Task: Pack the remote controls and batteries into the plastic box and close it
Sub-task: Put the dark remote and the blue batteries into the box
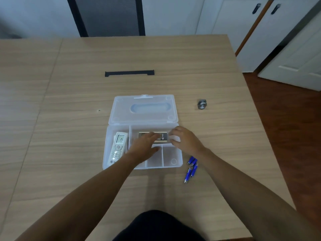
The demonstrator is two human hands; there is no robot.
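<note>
Clear plastic compartment box (173,162) sits open mid-table, toward the near edge of the light wood-grain table (69,101). Its translucent hinged lid (144,108) is folded back flat on the far side, with an oval recess in it.

Contents:
- Left long compartment: white air-conditioner remote control (118,148), lying lengthwise, display end at the far side. LCD reads "25". Logo at the near end too small to read.
- Far right compartment: flat dark remote control with a gold-toned frame (163,137), lying crosswise. Print on it is blurred.
- Two small near-right compartments: nothing visible in the parts that show; the left one is partly hidden by the left forearm.

Left hand (145,146): fingers loosely spread, flat on the dark remote's left half. Right hand (184,139): fingers curled at the remote's right end and the box's right wall; cannot tell if it actually grips.

Blue cylindrical batteries (191,168): loose cluster on the table just beside the box's near right corner, outside it.

Small grey metal threaded fitting (202,103) further right, well apart from the lid. Black cable-slot strip (129,73) set in the table beyond the box.
</note>
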